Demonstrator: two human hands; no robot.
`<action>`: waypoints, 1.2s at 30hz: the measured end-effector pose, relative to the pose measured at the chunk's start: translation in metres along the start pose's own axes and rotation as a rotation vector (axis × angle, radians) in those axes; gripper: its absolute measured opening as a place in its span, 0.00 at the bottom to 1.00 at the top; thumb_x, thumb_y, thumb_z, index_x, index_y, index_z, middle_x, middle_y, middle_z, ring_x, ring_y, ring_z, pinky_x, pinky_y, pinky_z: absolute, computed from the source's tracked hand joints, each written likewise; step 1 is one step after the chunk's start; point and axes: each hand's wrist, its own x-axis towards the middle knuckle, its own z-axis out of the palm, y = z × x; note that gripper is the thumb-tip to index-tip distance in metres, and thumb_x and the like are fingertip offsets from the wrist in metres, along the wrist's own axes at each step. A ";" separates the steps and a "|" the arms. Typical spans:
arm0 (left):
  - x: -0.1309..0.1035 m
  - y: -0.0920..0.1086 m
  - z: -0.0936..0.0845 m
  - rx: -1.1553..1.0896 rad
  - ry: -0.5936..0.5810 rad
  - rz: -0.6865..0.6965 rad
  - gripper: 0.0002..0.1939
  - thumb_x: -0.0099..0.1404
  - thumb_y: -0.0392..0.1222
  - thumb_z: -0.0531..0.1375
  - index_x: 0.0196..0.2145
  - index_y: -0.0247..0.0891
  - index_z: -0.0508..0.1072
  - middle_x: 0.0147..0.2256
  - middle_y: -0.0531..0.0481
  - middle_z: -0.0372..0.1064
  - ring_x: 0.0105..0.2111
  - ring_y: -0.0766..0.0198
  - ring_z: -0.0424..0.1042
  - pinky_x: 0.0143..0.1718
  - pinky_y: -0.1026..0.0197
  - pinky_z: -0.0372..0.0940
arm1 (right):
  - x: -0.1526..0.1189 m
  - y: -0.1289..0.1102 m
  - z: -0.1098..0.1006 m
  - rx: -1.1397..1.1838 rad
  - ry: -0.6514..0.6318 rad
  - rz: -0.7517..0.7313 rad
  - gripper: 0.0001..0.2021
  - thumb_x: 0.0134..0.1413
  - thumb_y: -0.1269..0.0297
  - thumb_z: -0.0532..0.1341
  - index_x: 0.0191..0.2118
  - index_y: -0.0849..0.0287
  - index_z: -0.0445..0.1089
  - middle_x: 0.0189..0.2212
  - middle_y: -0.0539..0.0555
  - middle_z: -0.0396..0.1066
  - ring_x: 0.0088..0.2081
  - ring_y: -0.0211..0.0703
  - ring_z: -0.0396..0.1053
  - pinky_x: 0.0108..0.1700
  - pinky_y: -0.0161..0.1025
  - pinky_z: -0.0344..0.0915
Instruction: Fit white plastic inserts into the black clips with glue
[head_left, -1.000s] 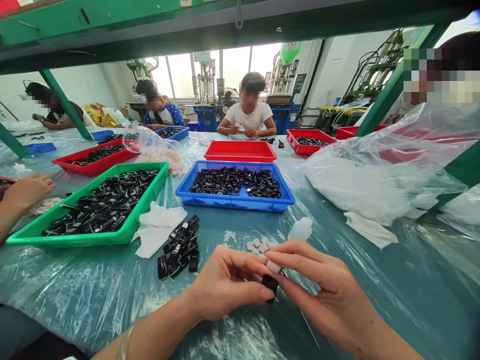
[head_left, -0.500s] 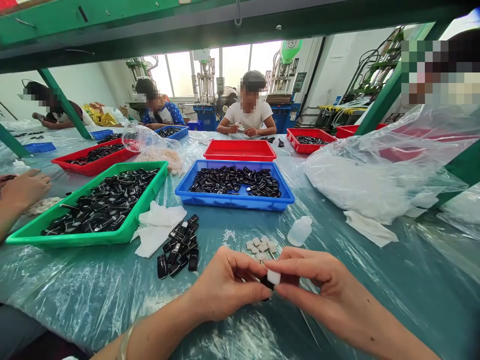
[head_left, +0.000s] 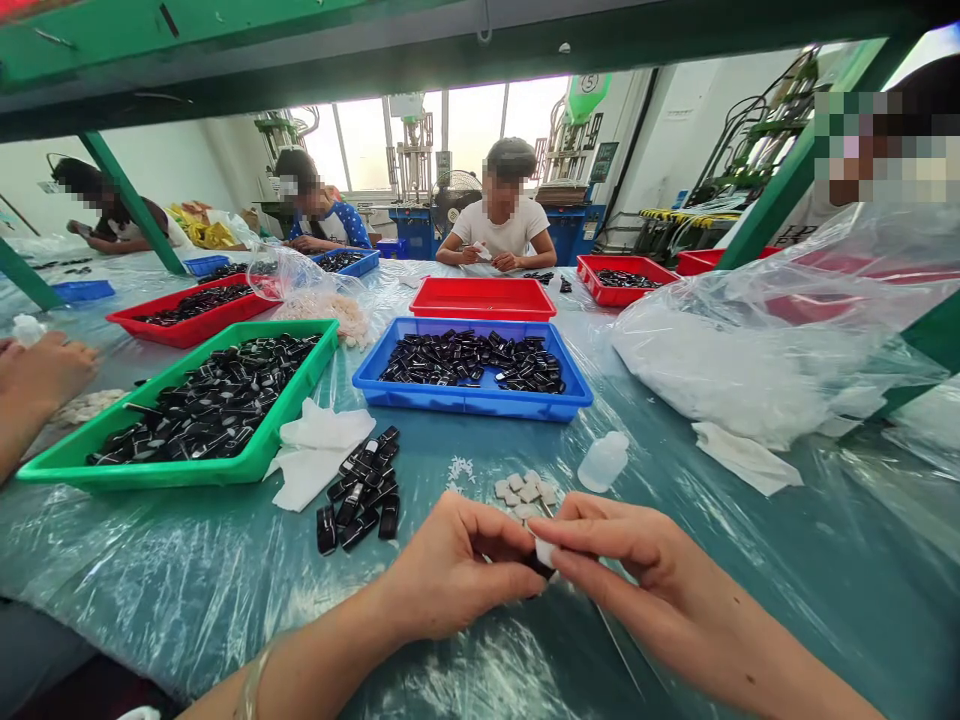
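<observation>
My left hand pinches a small black plastic part, mostly hidden by the fingers. Against that part my right hand presses a small white square piece between thumb and fingers. A thin metal rod runs under the right hand; whether the hand holds it or it lies on the table cannot be made out. Just beyond the hands lie several pale square pads and a scatter of tiny white bits. A loose pile of black parts is to their left.
Beyond the hands stand a blue tray and a green tray of black parts. Nearby are a translucent bottle, white cloths and a big plastic bag. A co-worker's hand is at the left.
My right fingers have closed farther over the white piece, so less of it shows, and it sits more tilted against the black part. My left hand stays almost still.
</observation>
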 end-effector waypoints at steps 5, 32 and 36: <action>0.001 -0.003 -0.001 -0.057 -0.009 -0.038 0.06 0.46 0.33 0.65 0.27 0.31 0.77 0.19 0.53 0.67 0.19 0.73 0.60 0.23 0.67 0.56 | 0.001 0.002 0.006 0.049 0.107 -0.024 0.10 0.58 0.67 0.56 0.32 0.55 0.75 0.23 0.49 0.66 0.25 0.35 0.63 0.26 0.32 0.62; 0.002 -0.004 0.002 -0.004 0.014 0.021 0.10 0.50 0.38 0.65 0.30 0.31 0.79 0.22 0.50 0.69 0.22 0.70 0.60 0.26 0.65 0.55 | -0.001 -0.001 0.015 -0.002 0.096 0.022 0.06 0.54 0.72 0.55 0.27 0.57 0.62 0.31 0.51 0.65 0.30 0.37 0.63 0.30 0.35 0.64; 0.002 -0.007 0.003 0.031 0.016 0.001 0.09 0.50 0.40 0.64 0.28 0.31 0.79 0.19 0.53 0.65 0.20 0.72 0.58 0.23 0.67 0.52 | -0.001 0.000 0.017 -0.006 0.083 0.010 0.08 0.54 0.72 0.55 0.25 0.57 0.64 0.31 0.51 0.66 0.30 0.38 0.65 0.31 0.36 0.65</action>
